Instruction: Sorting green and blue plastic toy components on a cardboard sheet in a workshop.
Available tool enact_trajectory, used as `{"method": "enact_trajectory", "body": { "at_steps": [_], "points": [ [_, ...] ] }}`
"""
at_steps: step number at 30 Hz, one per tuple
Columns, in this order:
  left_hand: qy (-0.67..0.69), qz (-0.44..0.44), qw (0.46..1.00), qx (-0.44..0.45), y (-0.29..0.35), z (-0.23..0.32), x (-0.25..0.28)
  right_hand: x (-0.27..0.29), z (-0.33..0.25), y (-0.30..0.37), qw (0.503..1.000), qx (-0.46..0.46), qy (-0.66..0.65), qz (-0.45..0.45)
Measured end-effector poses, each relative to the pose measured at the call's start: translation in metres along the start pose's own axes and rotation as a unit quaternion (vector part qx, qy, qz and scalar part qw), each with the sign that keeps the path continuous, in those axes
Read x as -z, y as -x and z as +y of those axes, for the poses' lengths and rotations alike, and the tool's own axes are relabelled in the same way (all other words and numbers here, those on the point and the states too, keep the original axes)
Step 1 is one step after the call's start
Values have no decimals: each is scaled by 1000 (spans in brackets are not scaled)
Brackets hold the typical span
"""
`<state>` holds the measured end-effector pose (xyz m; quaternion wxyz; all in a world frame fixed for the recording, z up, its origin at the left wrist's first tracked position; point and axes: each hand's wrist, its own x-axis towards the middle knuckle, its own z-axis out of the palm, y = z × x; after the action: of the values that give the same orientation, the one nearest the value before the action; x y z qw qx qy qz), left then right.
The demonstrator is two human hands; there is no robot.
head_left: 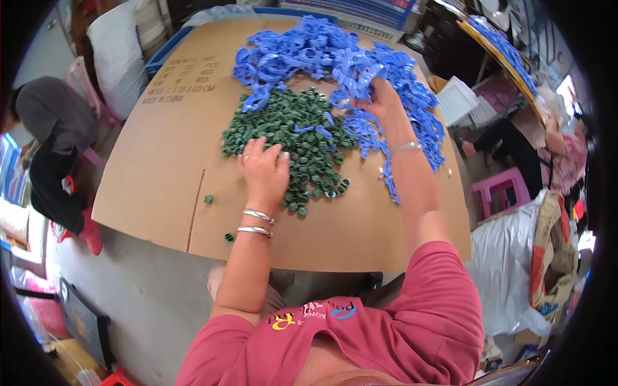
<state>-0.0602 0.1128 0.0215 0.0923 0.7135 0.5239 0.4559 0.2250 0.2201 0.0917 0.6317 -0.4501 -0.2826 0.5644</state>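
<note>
Status: grasping blue plastic pieces (356, 73) with right hand (382, 100); resting left hand (264, 170), palm down, at left edge of green plastic pieces (297, 122), unable to tell if gripping any. Seeing green piled on brown cardboard (148, 174), blue heaped behind and to the right, some mixing in.

Two hands (265, 166), three bracelets (255, 229), one green heap (302, 141), one blue heap (299, 51) and two stray green pieces (208, 199) show.

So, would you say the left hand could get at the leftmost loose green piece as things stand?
Probably yes: the green piece lies alone on the cardboard, near the left hand, with nothing visible between them.
</note>
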Motion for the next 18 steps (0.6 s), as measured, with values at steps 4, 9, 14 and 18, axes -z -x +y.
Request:
{"method": "enact_trajectory", "body": {
  "at_steps": [4,9,14,18],
  "points": [
    [-13,14,1000,9,3,-15,4,58,-7,111,989,138,-45,-29],
    [-51,13,999,4,4,-25,11,154,-96,286,868,407,142,245],
    [-89,12,996,-26,0,-23,3,374,-311,476,278,353,767,459],
    [-74,-6,997,28,10,-46,-1,464,-443,586,326,-22,714,619]
  ]
}}
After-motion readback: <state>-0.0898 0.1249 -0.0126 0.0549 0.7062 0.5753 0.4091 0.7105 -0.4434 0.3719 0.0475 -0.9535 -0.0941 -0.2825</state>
